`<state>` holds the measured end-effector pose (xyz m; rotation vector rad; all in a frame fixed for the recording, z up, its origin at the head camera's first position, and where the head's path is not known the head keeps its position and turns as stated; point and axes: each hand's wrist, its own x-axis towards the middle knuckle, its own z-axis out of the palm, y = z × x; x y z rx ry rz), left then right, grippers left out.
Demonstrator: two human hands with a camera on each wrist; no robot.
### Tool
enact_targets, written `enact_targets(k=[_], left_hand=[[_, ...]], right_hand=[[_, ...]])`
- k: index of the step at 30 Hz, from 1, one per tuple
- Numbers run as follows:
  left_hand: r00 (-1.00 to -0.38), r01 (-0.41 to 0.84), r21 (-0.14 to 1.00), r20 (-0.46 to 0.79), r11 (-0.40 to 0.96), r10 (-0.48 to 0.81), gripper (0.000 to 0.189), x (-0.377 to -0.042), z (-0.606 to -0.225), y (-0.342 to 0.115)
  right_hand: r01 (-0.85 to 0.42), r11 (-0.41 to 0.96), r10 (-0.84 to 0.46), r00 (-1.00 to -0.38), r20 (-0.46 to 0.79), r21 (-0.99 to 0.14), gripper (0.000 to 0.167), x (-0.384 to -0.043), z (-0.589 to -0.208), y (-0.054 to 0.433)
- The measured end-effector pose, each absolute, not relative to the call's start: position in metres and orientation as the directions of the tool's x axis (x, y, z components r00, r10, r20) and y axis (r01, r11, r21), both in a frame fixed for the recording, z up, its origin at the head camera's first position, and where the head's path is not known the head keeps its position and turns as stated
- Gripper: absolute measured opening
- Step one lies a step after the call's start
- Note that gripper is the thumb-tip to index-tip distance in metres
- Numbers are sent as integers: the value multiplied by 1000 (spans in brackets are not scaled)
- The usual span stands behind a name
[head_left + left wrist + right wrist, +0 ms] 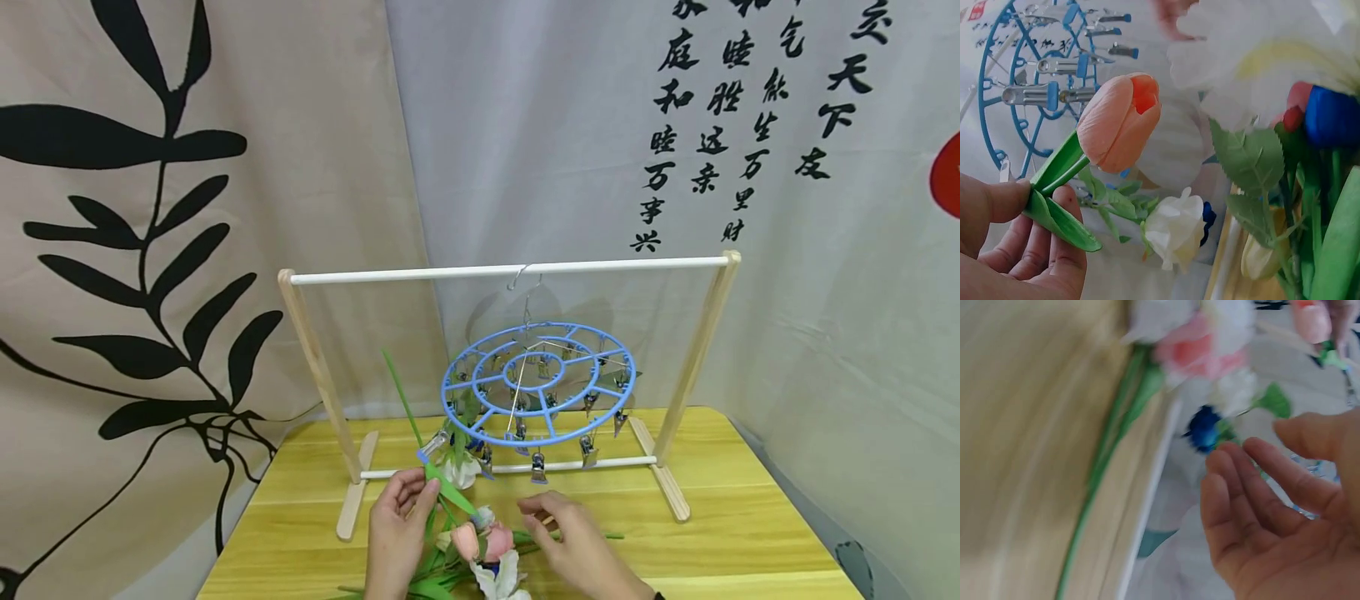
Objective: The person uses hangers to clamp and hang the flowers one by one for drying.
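Observation:
My left hand (pixel 402 523) pinches a peach-pink artificial tulip (pixel 1119 122) at its green leaves, just below the bloom, between thumb and fingers. Above that hand the tulip's green stem (pixel 401 396) rises, and a metal clip (pixel 433 444) with a blue tip overlaps it in the head view. To the right, my right hand (pixel 568 542) has loosely bent fingers and holds nothing; its palm shows in the right wrist view. Between the hands lie artificial flowers, among them a pink bloom (pixel 498 543) and a white lily (pixel 501 579). A blue round clip hanger (pixel 538 383) hangs just beyond.
The hanger's hook is on the white rail (pixel 480 272) of a wooden stand (pixel 697 358), with many metal clips (pixel 538 467) dangling. A white rose (pixel 460 471) hangs at its left side. Behind the wooden table (pixel 750 500) is a printed curtain (pixel 525 108).

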<state>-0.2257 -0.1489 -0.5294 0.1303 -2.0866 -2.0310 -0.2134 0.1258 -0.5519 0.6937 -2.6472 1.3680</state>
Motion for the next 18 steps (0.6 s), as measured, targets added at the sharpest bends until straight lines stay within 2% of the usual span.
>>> enact_targets(k=[4,12,18], left_hand=[[-970,85,995,95,52,-225,32,-233,-528,-152],[-967,109,993,118,51,-226,32,-251,-532,-156],[-965,113,993,119,42,-234,32,-260,-532,-159]], right_hand=[[-410,615,-329,-910,253,-674,23,-218,-567,143],[-444,755,-347,-895,279,-483,17,-226,-601,162],[-429,764,-339,-903,266,-482,16,-227,-609,166]])
